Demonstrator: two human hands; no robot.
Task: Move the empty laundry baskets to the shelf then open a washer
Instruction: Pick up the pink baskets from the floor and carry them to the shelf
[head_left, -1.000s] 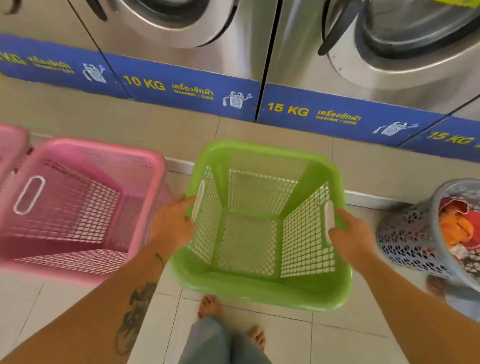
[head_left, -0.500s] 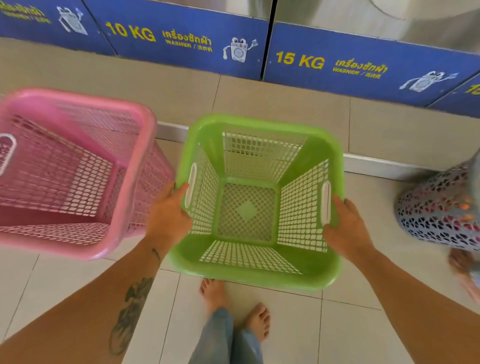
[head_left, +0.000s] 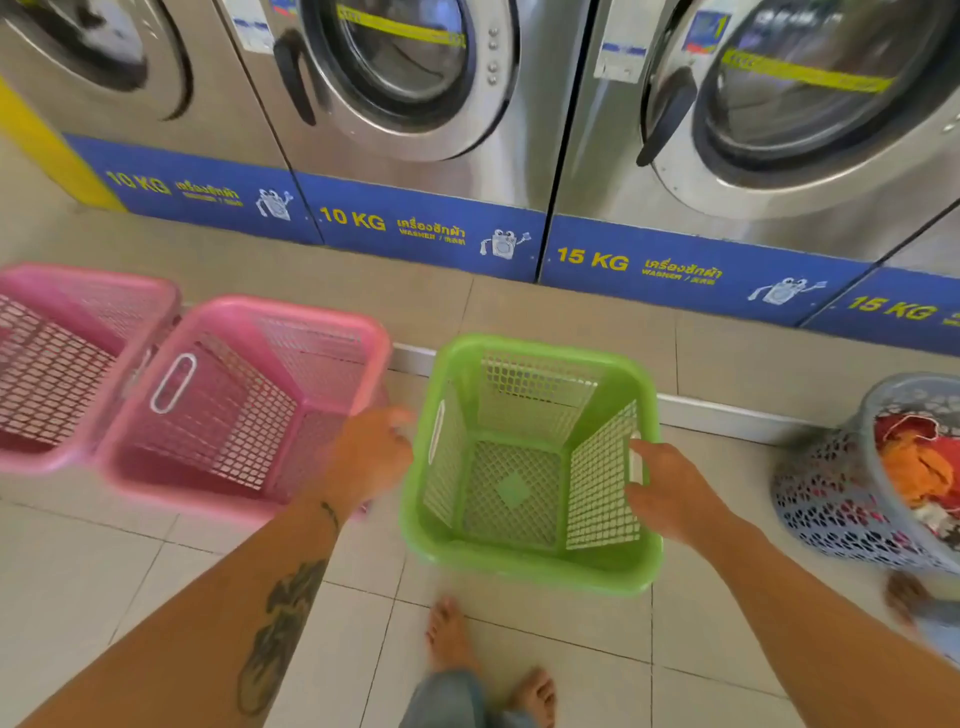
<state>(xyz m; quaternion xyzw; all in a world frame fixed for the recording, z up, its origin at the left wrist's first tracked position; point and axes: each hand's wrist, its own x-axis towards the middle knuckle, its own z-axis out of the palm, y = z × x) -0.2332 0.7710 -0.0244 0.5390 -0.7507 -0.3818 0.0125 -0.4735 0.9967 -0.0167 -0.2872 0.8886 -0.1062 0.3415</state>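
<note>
At six o'clock, nearest the camera, two bare feet (head_left: 488, 670) stand on pale floor tiles (head_left: 78, 587), and both forearms reach forward from the lower corners. The right hand (head_left: 670, 493) is curled at the right-side handle slot of the green basket (head_left: 530, 566); whether the fingers have closed through the slot cannot be told from this view. The left hand (head_left: 371, 454) sits just off the basket's left wall, blurred and loosely curled, apparently not gripping anything. The green basket is empty and lies dead ahead at twelve o'clock, near the feet. The main risk, as I judge it, is a one-sided lift: with only the right hand on the handle the light basket would swing or tip and could knock the near pink basket (head_left: 244, 415) just beside it at ten o'clock, or twist out of the fingers. Bare feet directly under the load would take any drop. A second pink basket (head_left: 62, 364) touches the first further toward nine o'clock. At three o'clock a grey round hamper (head_left: 831, 499) full of clothes crowds the right elbow's path. Beyond, a raised tiled step (head_left: 571, 322) is a trip hazard, and it carries steel front-loading washers (head_left: 415, 78) with blue 10 KG and 15 KG labels, their doors shut. No shelf is visible.
</note>
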